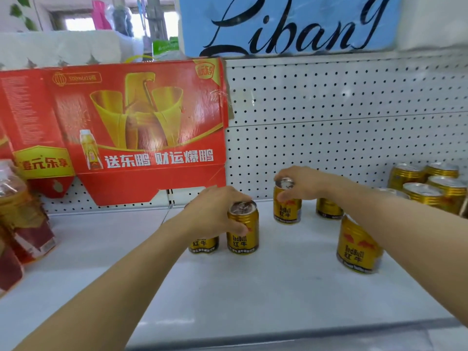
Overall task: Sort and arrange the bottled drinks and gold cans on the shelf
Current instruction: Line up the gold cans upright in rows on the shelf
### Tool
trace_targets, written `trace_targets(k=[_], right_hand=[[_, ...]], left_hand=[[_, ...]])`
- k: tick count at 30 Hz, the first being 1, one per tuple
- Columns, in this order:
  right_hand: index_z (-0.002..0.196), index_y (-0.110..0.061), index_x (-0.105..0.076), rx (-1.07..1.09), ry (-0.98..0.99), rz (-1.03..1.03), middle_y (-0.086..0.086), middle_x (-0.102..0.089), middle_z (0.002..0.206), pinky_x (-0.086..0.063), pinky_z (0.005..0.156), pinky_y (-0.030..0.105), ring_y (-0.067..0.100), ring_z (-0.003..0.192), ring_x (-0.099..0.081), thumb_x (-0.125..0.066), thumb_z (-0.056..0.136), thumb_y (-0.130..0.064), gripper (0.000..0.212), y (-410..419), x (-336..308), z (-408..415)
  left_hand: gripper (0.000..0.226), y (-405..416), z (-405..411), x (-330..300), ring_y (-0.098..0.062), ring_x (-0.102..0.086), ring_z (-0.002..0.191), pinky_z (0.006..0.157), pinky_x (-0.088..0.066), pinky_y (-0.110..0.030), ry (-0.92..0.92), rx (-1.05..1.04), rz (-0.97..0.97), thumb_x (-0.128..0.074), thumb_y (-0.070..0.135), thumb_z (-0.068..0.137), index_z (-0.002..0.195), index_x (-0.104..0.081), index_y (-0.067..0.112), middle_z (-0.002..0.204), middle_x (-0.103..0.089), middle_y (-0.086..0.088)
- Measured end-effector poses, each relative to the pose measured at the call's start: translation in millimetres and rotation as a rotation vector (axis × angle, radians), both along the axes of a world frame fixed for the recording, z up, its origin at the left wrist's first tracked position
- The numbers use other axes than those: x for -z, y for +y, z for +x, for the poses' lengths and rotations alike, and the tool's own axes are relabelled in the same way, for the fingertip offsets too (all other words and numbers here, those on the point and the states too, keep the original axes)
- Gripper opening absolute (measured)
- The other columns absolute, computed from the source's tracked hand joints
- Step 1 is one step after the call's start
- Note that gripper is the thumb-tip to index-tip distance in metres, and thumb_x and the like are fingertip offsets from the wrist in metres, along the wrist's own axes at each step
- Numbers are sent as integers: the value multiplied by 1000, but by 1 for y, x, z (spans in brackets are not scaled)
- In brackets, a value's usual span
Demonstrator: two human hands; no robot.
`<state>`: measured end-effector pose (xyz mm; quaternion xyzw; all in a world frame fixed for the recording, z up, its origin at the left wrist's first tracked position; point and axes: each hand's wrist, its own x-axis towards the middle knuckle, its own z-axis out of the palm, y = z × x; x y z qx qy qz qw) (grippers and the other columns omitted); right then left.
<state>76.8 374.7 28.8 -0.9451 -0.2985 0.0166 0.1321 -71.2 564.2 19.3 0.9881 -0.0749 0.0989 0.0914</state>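
Observation:
My left hand (215, 211) grips a gold Red Bull can (243, 231) standing mid-shelf, thumb across its front; a second can (203, 245) is mostly hidden under that hand. My right hand (301, 184) holds the top of another gold can (287, 210) further back. Behind my right forearm stands a partly hidden can (329, 209), and a nearer can (358, 247) sits right of centre. Several gold cans (428, 186) are grouped at the far right. Bottled drinks (22, 219) with red labels stand at the left edge.
The white shelf (253, 287) has bare surface in front of the cans. A flattened red cardboard carton (126, 127) leans against the white pegboard back wall (342, 122). A blue sign (291, 24) sits above the pegboard.

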Motion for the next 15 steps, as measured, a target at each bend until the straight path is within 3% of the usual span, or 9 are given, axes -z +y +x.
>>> trace_targets(k=[2,7,15], right_hand=[[133,-27,-51,-58,-2,7,2,-44,140,-44,83,28,23,121,-48,-67,88,-34,48,-4,1,-3],[128,-43,-51,-174,107,64,-10,-45,131,-44,80,21,14,115,-50,-73,83,-32,51,-22,2,-25],[122,-47,-54,-283,185,119,-14,-49,129,-53,90,31,12,116,-54,-74,81,-26,50,-30,1,-41]], left_hand=[[59,2,3,3,-16,-53,111,95,-46,-39,-11,-3,-4,-78,44,76,130,-59,30,125,-60,7],[66,6,8,9,-11,-51,112,91,-46,-31,-35,-25,-18,-76,47,76,136,-52,31,127,-55,10],[60,0,8,8,-11,-54,108,89,-49,-35,-32,-65,-20,-77,46,75,130,-57,33,120,-57,13]])
